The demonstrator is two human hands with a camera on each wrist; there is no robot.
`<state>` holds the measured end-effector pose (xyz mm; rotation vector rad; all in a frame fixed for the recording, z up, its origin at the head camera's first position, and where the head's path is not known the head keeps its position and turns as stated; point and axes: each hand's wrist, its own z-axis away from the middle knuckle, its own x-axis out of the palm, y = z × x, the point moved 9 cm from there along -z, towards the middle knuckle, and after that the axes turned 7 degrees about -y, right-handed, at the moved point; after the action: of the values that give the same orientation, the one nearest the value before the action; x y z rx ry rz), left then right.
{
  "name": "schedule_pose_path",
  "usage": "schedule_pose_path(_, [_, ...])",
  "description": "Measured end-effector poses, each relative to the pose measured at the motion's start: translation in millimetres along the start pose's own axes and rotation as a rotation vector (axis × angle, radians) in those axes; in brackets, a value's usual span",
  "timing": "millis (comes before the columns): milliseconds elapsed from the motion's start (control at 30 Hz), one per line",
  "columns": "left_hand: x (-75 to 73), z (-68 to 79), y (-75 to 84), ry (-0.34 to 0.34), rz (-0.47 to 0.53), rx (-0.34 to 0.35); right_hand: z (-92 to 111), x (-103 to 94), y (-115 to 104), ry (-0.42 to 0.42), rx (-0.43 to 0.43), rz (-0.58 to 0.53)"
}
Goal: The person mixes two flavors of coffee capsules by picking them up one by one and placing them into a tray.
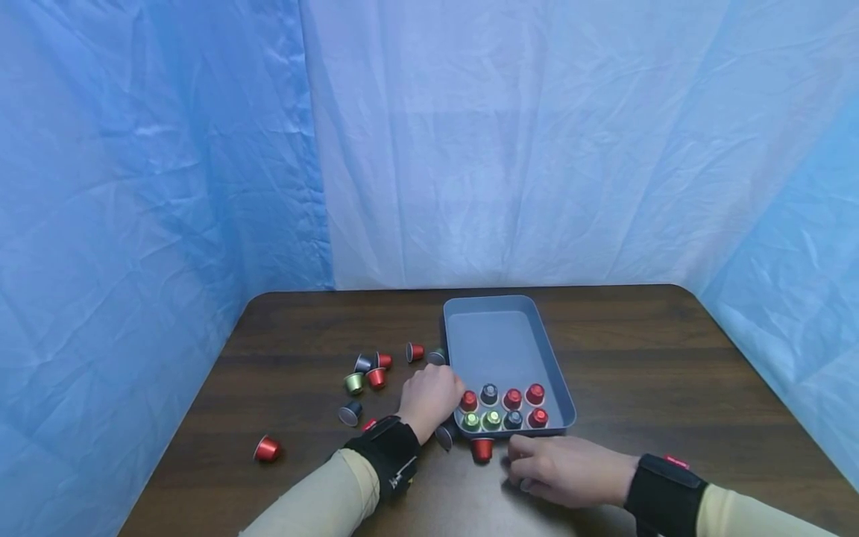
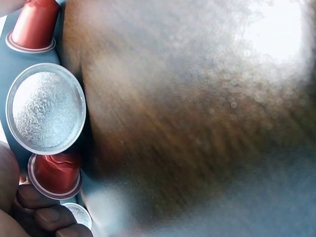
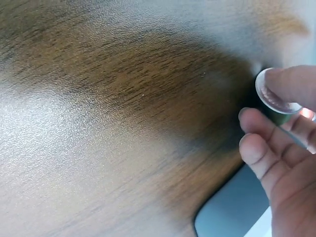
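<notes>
Several coffee capsules stand in two rows at the near end of a grey-blue tray (image 1: 499,339). My left hand (image 1: 431,399) is at the tray's left wall, fingers curled, close to a red capsule (image 1: 468,400) inside. In the left wrist view its fingers (image 2: 53,215) are beside a red capsule (image 2: 55,175); whether they hold anything is hidden. In front of the tray's right corner, my right hand (image 1: 560,470) pinches a coffee capsule (image 3: 271,101), thumb over its foil lid; its body is mostly hidden. A red capsule (image 1: 482,450) lies at the tray's front edge.
Loose capsules lie left of the tray, among them a green one (image 1: 353,383), a dark one (image 1: 350,413) and a red one (image 1: 268,449) farther off. A dark capsule (image 1: 444,436) lies by the tray's front-left corner. Blue curtains (image 1: 496,149) surround the wooden table (image 1: 658,388).
</notes>
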<state>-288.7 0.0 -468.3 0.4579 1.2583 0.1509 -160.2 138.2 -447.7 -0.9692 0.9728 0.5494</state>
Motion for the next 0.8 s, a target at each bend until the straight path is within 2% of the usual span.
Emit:
schedule_pose_path(167, [-0.4, 0.1, 0.3, 0.002, -0.001, 0.000, 0, -1.0, -1, 0.002, -0.001, -0.031])
schedule_pose_path(333, [-0.3, 0.1, 0.5, 0.004, 0.000, 0.007, -1, -5.3, -5, 0.046, -0.013, 0.014])
schedule_pose_path(600, [-0.1, 0.0, 1.4, -0.001, 0.000, 0.010, 2, -4.6, 7, -0.003, 0.118, -0.114])
schedule_pose_path(800, [-2.0, 1.2, 2.3, 0.001, 0.003, 0.010, 4, -7.0, 7, -0.033, 0.163, -0.124])
